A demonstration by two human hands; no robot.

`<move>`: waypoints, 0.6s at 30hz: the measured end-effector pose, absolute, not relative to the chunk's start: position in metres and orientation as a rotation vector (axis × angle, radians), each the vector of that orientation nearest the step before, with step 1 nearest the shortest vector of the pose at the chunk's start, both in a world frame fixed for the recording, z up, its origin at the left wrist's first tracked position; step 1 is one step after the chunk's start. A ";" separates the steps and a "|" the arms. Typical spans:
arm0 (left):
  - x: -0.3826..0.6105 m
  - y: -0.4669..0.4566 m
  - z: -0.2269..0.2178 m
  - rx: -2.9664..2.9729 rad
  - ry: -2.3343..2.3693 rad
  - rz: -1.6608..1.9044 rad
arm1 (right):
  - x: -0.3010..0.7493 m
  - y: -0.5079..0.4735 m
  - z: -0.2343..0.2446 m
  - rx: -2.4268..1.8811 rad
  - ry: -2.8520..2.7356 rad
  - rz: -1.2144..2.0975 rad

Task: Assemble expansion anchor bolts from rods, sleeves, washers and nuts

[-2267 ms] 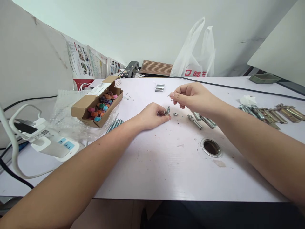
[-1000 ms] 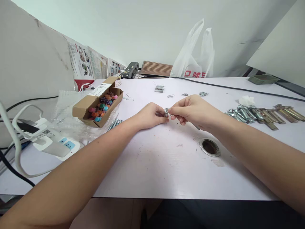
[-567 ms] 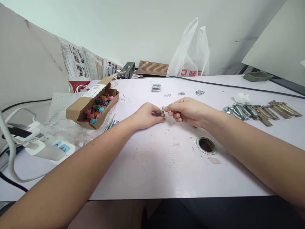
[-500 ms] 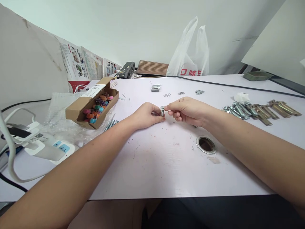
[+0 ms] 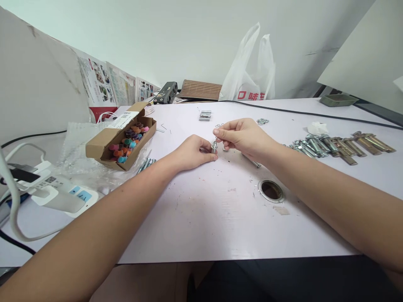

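Centrally, an expansion bolt [image 5: 214, 147] is held upright on the white table [image 5: 201, 226], pinched near its lower end between the thumb and forefinger of the left hand [image 5: 192, 152], whose other fingers are curled under. The right hand [image 5: 244, 136] is brought in from the right at the bolt's top end, thumb and forefinger pressed together on a small metal part [image 5: 217, 137]; whether this is a washer or a nut cannot be told, nor whether it is already seated on the thread. Just behind the right wrist a second bolt [image 5: 252, 161] lies flat. Beyond the right hand a scatter of loose washers [image 5: 262, 121] is seen, and beyond the left fingertips a few short steel sleeves [image 5: 205, 116]. Well to the right of the right hand, a row of silver anchors [image 5: 310, 146] and brass-coloured anchors [image 5: 367, 143] is laid out side by side. Beside the left forearm a small bundle of bare bolts [image 5: 146, 165] rests against a cardboard box [image 5: 103, 144] of coloured caps. By this layout the fitting of small hardware onto the held bolt is judged to be in progress: the row at the right appears complete, while the loose washers, sleeves and bare bolts are not yet used.
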State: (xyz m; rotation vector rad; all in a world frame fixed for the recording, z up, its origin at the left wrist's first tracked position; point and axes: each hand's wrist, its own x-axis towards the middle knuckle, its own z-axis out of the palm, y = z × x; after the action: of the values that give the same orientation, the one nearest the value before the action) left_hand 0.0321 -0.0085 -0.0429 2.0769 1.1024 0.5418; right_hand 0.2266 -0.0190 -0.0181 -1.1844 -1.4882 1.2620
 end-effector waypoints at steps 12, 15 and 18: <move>0.033 -0.008 -0.042 2.097 1.068 0.538 | 0.221 -0.016 -0.008 -1.316 -1.835 1.013; 0.033 -0.007 -0.044 2.108 1.052 0.555 | 0.221 -0.016 -0.008 -1.269 -1.900 1.061; 0.032 -0.008 -0.043 2.098 1.057 0.554 | 0.222 -0.018 -0.011 -1.232 -1.918 1.114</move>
State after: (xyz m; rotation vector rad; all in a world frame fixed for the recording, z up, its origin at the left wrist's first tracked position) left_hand 0.0318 -0.0077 -0.0434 2.0980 1.0570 0.5536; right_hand 0.2220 -0.0180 -0.0106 -1.2323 -1.9177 1.1138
